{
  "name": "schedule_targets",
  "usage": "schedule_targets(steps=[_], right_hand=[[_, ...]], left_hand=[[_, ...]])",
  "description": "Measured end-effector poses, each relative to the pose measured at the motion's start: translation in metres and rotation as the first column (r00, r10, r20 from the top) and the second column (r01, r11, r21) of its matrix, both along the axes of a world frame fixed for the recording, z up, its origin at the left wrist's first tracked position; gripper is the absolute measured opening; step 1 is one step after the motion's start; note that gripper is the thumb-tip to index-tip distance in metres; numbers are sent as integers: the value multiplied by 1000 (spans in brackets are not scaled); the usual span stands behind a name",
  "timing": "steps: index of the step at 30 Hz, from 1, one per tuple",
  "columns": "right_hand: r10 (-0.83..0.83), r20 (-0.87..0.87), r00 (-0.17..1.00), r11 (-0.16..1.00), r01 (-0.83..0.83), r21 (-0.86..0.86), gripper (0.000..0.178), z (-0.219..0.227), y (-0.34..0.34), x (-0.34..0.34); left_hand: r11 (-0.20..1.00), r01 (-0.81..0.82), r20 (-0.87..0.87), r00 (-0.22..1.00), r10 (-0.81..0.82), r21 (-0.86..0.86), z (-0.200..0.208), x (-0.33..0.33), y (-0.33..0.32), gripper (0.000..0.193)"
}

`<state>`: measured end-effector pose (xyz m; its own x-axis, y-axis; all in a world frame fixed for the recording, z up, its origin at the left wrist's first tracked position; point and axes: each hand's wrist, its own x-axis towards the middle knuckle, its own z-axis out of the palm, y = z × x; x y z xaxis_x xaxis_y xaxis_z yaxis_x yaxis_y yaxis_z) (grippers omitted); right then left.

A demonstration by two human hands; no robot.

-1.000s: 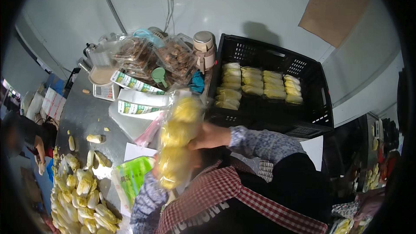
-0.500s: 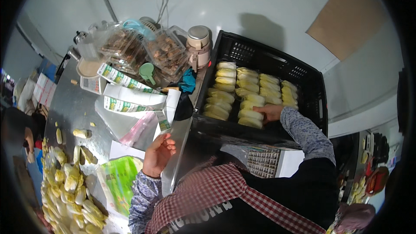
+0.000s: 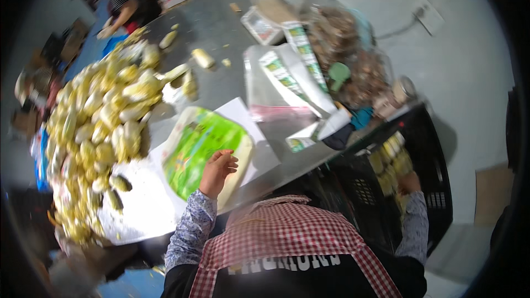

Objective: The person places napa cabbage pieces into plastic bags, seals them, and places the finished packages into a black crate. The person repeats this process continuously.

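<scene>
Above a green-and-white printed plastic piece, my left hand is held with loosely bent fingers and nothing in it. Whether it touches the plastic is unclear. My right hand reaches into a black plastic crate, against packs of yellow-white baby cabbage. Its fingers are blurred and partly hidden, so a grip cannot be made out. On the left of the metal table lies a big heap of loose baby cabbages.
White strips of green-printed labels and clear plastic bags lie mid-table. Behind them are a scale, clear boxes of brown pieces, a green scoop and a beige flask. Another person stands at far left.
The view has swung left, bringing more of the cabbage heap and the other person into sight. My left hand has come over the green plastic; my right stays in the crate.
</scene>
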<state>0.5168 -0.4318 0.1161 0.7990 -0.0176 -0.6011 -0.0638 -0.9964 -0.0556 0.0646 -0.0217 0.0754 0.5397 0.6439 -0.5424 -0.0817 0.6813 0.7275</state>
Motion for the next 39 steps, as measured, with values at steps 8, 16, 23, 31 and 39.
schedule_targets(steps=[8,16,23,31,39], right_hand=[[517,413,750,184,-569,802,9,53,289,-139],[943,283,-178,-316,-750,581,42,-45,465,-305],[849,338,406,18,-662,750,40,-92,640,-313],[766,595,244,99,-959,265,79,-104,777,-320],[830,541,133,-126,-901,415,44,-151,794,-313]], left_hand=[[298,435,-523,626,579,850,-67,-114,9,33],[385,731,-810,398,432,564,-85,-192,-6,60],[384,757,-845,432,314,529,-39,-208,-2,56],[420,378,-538,751,382,825,-12,-203,69,28],[204,399,-448,795,409,894,26,-162,196,29]])
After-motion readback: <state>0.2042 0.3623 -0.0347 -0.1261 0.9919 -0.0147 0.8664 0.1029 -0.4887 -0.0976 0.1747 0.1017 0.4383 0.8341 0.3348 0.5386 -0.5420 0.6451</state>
